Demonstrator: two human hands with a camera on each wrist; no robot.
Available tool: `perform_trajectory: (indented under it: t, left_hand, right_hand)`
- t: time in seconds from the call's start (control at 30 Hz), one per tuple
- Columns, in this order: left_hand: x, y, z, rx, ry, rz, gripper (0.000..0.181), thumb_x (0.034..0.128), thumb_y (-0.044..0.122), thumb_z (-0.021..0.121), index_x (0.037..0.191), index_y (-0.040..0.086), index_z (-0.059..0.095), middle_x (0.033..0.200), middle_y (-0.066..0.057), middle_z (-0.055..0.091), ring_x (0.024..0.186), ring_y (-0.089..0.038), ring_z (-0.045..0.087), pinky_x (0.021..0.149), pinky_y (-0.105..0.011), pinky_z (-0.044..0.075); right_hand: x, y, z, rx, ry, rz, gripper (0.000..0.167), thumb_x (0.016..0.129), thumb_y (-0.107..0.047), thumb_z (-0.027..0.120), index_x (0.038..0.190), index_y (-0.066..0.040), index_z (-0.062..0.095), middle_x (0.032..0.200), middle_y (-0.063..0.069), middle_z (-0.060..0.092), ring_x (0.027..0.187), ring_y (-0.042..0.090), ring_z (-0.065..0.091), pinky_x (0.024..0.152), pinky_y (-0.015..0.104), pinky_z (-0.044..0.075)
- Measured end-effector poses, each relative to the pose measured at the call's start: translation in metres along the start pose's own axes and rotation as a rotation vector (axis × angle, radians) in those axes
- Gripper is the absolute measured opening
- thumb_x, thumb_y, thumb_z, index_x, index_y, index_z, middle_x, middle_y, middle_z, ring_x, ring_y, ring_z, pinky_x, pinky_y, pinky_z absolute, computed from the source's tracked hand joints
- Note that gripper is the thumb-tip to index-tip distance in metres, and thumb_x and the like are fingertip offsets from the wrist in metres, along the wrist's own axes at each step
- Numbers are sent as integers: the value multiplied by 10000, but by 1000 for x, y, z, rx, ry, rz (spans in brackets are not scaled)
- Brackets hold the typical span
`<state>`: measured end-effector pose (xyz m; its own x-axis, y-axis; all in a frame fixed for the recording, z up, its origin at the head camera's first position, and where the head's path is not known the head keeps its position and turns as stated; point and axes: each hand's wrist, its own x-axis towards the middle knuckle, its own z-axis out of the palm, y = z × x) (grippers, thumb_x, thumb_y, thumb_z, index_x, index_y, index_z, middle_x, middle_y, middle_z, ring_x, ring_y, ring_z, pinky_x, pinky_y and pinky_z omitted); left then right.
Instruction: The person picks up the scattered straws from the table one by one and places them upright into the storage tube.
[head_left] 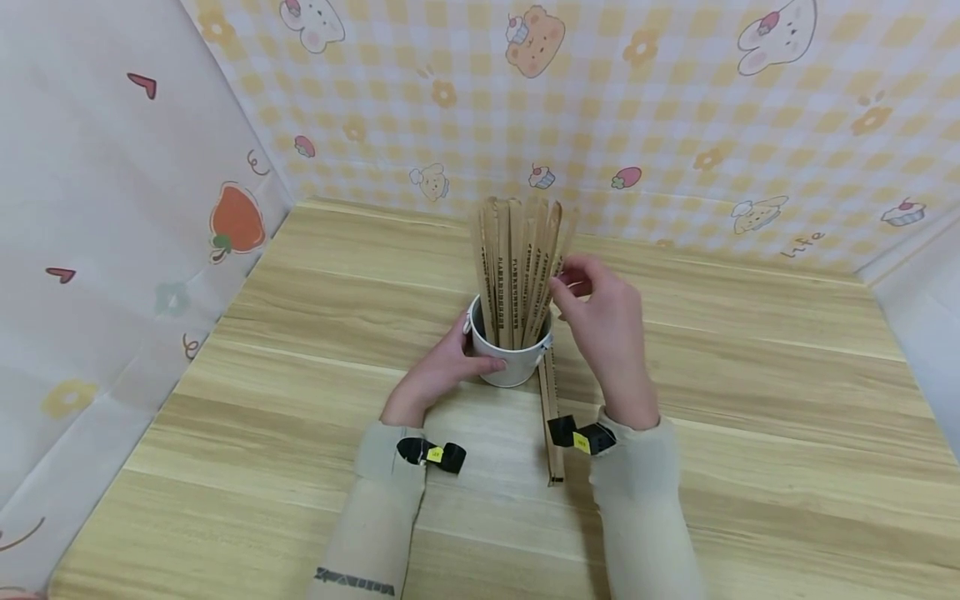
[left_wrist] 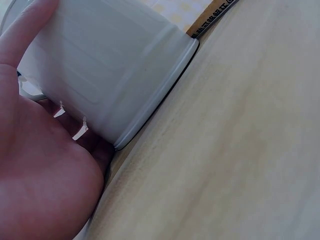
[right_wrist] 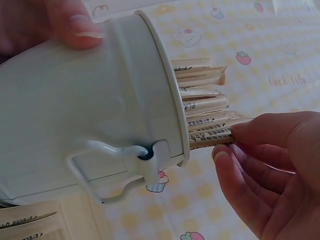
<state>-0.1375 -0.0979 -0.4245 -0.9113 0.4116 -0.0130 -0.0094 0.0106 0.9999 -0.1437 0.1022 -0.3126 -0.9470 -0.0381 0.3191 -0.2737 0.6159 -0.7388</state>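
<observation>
A small white metal bucket point(head_left: 512, 367) stands on the table, with several paper-wrapped straws point(head_left: 514, 267) upright and fanned inside. My left hand point(head_left: 448, 364) grips the bucket from the left, thumb across its front and fingers round the far side. In the left wrist view, that thumb lies along the bucket wall. At the bucket's right rim, my right hand point(head_left: 603, 312) pinches a wrapped straw point(right_wrist: 212, 137) between thumb and fingers; its lower end is hidden inside the bucket. More wrapped straws point(head_left: 552, 417) lie on the table just right of the bucket, partly behind it.
The wood-grain table point(head_left: 300, 375) reaches back to a yellow checked cloth point(head_left: 480, 108) with cartoon prints. A white printed cloth point(head_left: 112, 208) hangs at the left. On the bucket's side is a wire handle point(right_wrist: 95, 150).
</observation>
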Motion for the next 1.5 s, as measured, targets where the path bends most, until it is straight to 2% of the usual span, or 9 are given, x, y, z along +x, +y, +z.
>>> perform_trajectory:
  t: [0.33, 0.7, 0.87, 1.07, 1.3, 1.43, 1.5]
  left_hand:
    - [2, -1, 1, -13, -5, 2, 930, 697, 179, 754, 1373, 402, 155, 1335, 45, 355, 1196, -156, 374, 986, -335, 314]
    - [1, -1, 1, -4, 0, 3, 945, 697, 185, 755, 1376, 411, 137, 1346, 39, 345, 1198, -167, 373, 992, -345, 308]
    - [1, -2, 2, 3, 1, 3, 947, 698, 185, 755, 1377, 407, 134, 1348, 34, 342, 1201, -167, 367, 997, -346, 302]
    - [1, 1, 2, -26, 0, -16, 955, 690, 152, 759, 1389, 366, 145, 1338, 20, 354, 1197, -176, 372, 999, -341, 299]
    - [-6, 20, 5, -40, -10, -12, 965, 702, 91, 734, 1426, 213, 108, 1355, -95, 329, 1212, -264, 352, 1006, -382, 289]
    - [-6, 21, 4, -38, -11, -14, 967, 700, 95, 735, 1427, 221, 109, 1356, -91, 331, 1211, -261, 354, 1007, -380, 287]
    - [-5, 17, 3, -38, -5, -18, 967, 694, 105, 743, 1423, 247, 123, 1354, -72, 337, 1210, -249, 356, 1007, -378, 287]
  right_hand:
    - [-1, 2, 0, 3, -81, 54, 235, 831, -205, 622, 1019, -64, 610, 848, 18, 627, 641, 126, 590, 514, 241, 494]
    - [-1, 5, -2, -22, -135, 52, 226, 831, -196, 626, 1012, -63, 604, 844, 28, 622, 643, 139, 592, 507, 239, 498]
    - [0, 9, -5, -24, -183, 58, 252, 835, -195, 623, 1052, -71, 592, 868, 32, 616, 679, 143, 595, 521, 235, 504]
    - [-3, 15, -12, 0, -211, 85, 263, 874, -203, 559, 1109, -85, 576, 911, 41, 612, 675, 151, 599, 522, 287, 516]
    - [-5, 26, -9, 36, -207, 179, 274, 889, -208, 524, 1126, -76, 563, 945, 55, 601, 694, 166, 601, 522, 276, 516]
    - [-8, 35, -4, 32, -209, 225, 274, 878, -182, 538, 1129, -72, 555, 946, 56, 593, 726, 221, 613, 531, 290, 520]
    - [-10, 39, -1, 26, -215, 235, 279, 868, -178, 553, 1127, -74, 552, 936, 56, 593, 734, 247, 616, 544, 317, 523]
